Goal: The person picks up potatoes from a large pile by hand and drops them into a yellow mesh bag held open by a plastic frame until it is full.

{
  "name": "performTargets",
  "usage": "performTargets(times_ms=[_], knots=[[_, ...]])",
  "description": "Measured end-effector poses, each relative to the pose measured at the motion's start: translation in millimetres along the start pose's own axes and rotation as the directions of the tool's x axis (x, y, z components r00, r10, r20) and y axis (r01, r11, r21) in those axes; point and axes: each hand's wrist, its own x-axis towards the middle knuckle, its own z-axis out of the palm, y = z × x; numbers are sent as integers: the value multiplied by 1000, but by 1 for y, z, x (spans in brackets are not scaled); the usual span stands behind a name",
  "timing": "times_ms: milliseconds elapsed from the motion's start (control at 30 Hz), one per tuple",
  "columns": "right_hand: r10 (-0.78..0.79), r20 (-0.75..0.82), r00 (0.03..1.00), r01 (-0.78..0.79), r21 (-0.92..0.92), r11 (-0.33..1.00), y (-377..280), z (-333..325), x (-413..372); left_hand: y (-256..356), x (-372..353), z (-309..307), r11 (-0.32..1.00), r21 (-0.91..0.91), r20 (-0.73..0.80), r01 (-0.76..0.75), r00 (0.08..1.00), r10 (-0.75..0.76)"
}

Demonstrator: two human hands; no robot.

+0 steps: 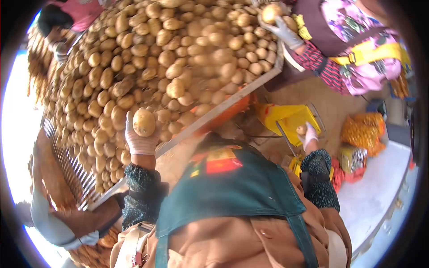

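Observation:
A large potato [144,121] rests in my gloved left hand [141,144], just over the near edge of a big heap of potatoes [107,76]. My fingers are curled round it, partly hidden beneath. Off to the right, away from the heap, my gloved right hand [310,139] grips a small potato [301,130] at its fingertips. That hand is close to a yellow container or chute [286,120] with a metal frame, set below table level.
A metal rim [210,110] borders the heap; slatted bars [73,163] lie at left. A co-worker's gloved hand [288,35] is by a potato at top right; another person [67,20] is at top left. An orange net bag [364,133] stands at right.

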Motion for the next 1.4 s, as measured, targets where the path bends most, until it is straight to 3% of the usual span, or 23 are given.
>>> performTargets(times_ms=[100,133,200,300,367,400,433,500,567,633,733,800,833,867,900,967,1000,1100,1133,1233,1267,1400], knots=[[-220,-136,966,163,-340,926,3,18,5,9,-15,-13,995,-1,-168,-99,981,98],[-245,75,967,256,-341,905,0,31,-10,9,-23,-13,991,24,-203,-133,970,135],[-271,429,862,418,-296,859,-10,70,-68,10,-37,-22,983,68,-213,-169,960,180],[-264,793,550,664,-222,714,-13,146,-139,9,-39,-40,986,53,-225,-156,960,164],[-272,929,249,911,-130,391,-14,203,-178,9,-36,-40,988,98,-203,-116,970,134],[-219,962,162,972,-116,206,-22,230,-208,10,-31,-41,989,125,-257,-77,960,108],[-274,962,7,980,48,195,-14,255,-225,12,-26,-43,988,147,-307,-40,948,84],[-168,982,-84,994,94,49,-6,302,-265,20,-21,-52,986,158,-219,46,976,-10],[-103,976,-194,980,188,-61,10,343,-288,22,-20,-47,985,174,-229,18,973,23],[-54,967,-250,934,226,-278,33,375,-293,31,-20,-46,976,214,-203,30,979,14],[146,989,-24,913,81,-400,38,414,-293,46,-14,-48,971,232,-162,60,986,-22],[42,997,57,998,-59,30,27,416,-292,54,-1,-64,959,267,-98,93,993,-69],[-3,993,116,963,-112,247,15,417,-293,57,4,-60,922,386,-23,37,999,-30],[27,988,152,921,-151,360,3,418,-297,59,6,-54,868,496,55,-25,998,-2],[51,991,124,924,-134,359,-8,417,-306,60,6,-45,798,595,136,-94,991,15],[92,993,68,925,-98,366,-22,414,-320,60,7,-25,791,611,216,-33,968,-126],[97,995,0,974,-22,225,-22,416,-319,56,11,-17,816,576,288,-50,947,-145],[96,994,49,988,-63,138,-31,412,-323,56,18,7,811,583,405,-49,883,-237],[124,969,212,909,-242,338,-31,409,-319,59,22,14,793,607,431,-51,859,-275],[-3,964,266,832,-229,505,-34,394,-319,57,37,23,755,656,405,-12,850,-338],[-138,971,197,919,-134,371,-23,391,-302,52,46,18,741,671,393,4,846,-360],[-221,969,111,990,-89,105,-24,376,-299,39,53,17,688,725,375,-26,853,-363]])
